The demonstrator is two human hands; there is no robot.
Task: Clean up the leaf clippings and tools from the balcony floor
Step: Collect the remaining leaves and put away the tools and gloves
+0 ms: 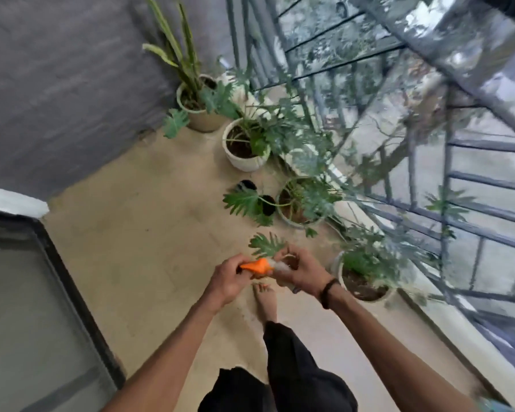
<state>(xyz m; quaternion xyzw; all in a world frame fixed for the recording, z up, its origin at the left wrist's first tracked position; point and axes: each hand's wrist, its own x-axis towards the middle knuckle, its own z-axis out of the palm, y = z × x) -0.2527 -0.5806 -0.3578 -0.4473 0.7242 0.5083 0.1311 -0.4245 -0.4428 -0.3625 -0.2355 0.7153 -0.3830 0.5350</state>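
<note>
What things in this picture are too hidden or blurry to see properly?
Head view only:
- Orange-topped tool: its body is hidden by the left hand and right hand; blur hides what it is.
- Two black things: a leaf covers one; too blurred to name.
- Leaf clippings: none clear on the blurred floor.

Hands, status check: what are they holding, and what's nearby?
Left hand grips orange sprayer head. Right hand holds its pale bottle. Leaf just beyond fingers.
</note>
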